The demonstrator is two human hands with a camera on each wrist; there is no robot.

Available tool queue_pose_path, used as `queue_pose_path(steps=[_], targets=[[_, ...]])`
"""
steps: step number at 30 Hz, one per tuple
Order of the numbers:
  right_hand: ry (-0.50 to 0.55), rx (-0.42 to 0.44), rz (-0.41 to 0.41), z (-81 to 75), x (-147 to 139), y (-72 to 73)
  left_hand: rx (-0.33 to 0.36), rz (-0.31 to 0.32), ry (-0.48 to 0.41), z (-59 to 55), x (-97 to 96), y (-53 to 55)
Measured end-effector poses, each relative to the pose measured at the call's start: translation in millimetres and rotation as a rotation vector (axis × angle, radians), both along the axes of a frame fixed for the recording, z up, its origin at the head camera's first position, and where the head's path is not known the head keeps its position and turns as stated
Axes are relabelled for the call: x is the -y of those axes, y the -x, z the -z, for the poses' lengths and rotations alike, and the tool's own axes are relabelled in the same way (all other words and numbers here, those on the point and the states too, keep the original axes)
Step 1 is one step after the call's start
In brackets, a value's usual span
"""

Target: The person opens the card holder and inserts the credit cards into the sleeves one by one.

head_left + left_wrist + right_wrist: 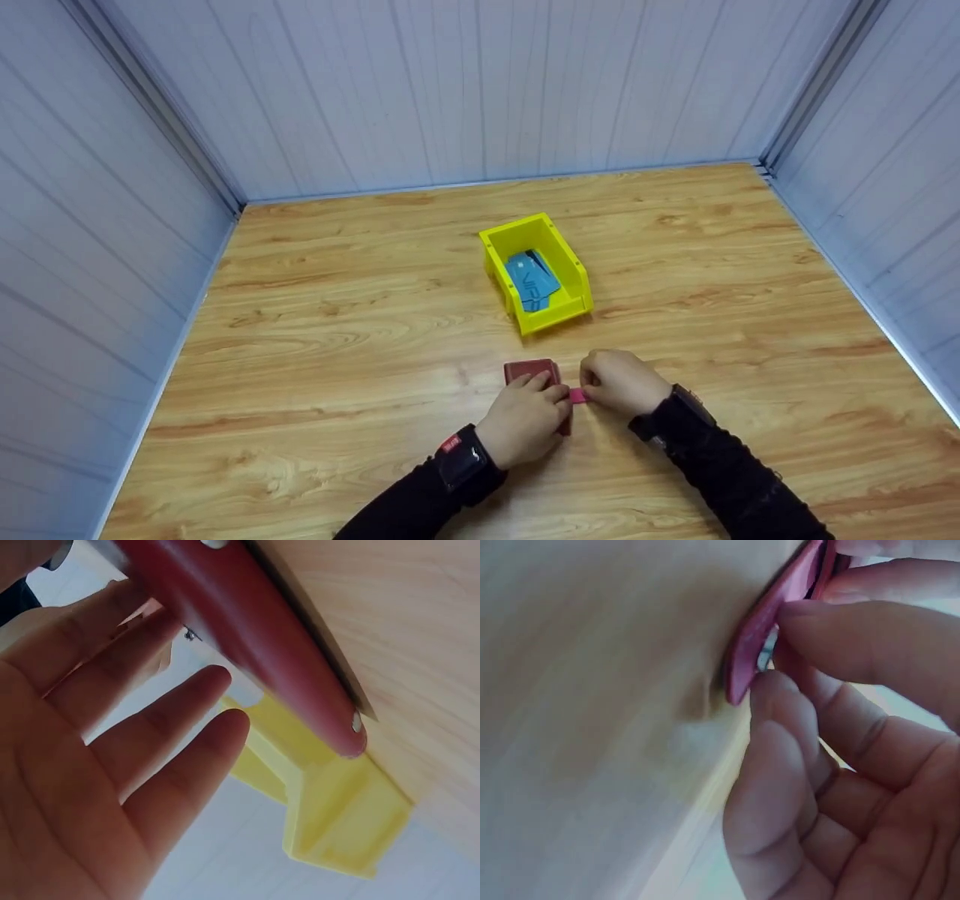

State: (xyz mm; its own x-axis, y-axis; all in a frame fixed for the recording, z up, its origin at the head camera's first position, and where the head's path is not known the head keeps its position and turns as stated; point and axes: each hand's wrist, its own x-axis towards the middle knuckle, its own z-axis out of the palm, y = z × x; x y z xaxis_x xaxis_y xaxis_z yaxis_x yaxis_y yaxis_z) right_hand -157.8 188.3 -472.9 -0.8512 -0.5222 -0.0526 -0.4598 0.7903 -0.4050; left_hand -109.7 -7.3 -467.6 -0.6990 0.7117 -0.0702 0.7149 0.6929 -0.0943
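Observation:
A dark red wallet [529,367] lies on the table, its rounded edge and pale studs showing in the left wrist view. My left hand [525,420] lies over the wallet and holds it. Two of its fingers [199,757] stretch out straight, apart from the wallet. From the wallet's right side sticks out a pink strap [577,395] with a metal snap [766,651]. My right hand [622,381] pinches this strap between thumb and curled fingers. The left thumb's hold is mostly hidden.
Beyond the hands stands a yellow bin [555,319] holding several blue cards [534,279]. Pale panel walls [480,90] enclose the wooden table [337,337] at the back and both sides.

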Motion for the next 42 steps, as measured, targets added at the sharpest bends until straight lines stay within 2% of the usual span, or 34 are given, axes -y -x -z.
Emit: queue_pose_path(steps=[5,8,11,14,18,22,26,30,33,36,42], targets=[[0.016,0.009,0.0,1.2,1,0.2,-0.012,0.009,0.002,-0.6,-0.8,0.3],[0.023,0.016,-0.002,1.7,0,0.7,-0.048,0.009,-0.026,-3.4,1.9,-1.6],[0.034,0.022,-0.007,2.3,0,1.0,-0.099,0.015,-0.089,-10.0,8.2,-5.5],[0.036,0.021,-0.009,2.9,-1,0.8,-0.123,0.009,-0.152,-21.8,17.8,-9.5],[0.026,0.023,0.001,3.3,-1,0.4,-0.134,-0.037,-0.209,-38.4,34.2,-13.3],[0.024,0.049,0.013,2.8,-1,0.3,-0.152,-0.111,-0.23,-46.9,50.4,-14.1],[0.026,0.062,0.013,2.3,0,0.8,-0.185,-0.175,-0.241,-43.8,62.8,-12.6],[0.025,0.05,0.005,2.7,-1,0.8,-0.26,-0.205,-0.276,-30.7,69.3,-10.2],[0.026,0.049,0.0,2.6,-1,0.7,-0.284,-0.228,-0.274,-20.7,71.5,-9.8],[0.025,0.057,0.002,2.0,-1,0.8,-0.235,-0.252,-0.258,-14.2,73.1,-10.1],[0.023,0.072,0.001,0.4,0,1.5,-0.011,-0.295,-0.259,-7.3,79.0,-8.2]])
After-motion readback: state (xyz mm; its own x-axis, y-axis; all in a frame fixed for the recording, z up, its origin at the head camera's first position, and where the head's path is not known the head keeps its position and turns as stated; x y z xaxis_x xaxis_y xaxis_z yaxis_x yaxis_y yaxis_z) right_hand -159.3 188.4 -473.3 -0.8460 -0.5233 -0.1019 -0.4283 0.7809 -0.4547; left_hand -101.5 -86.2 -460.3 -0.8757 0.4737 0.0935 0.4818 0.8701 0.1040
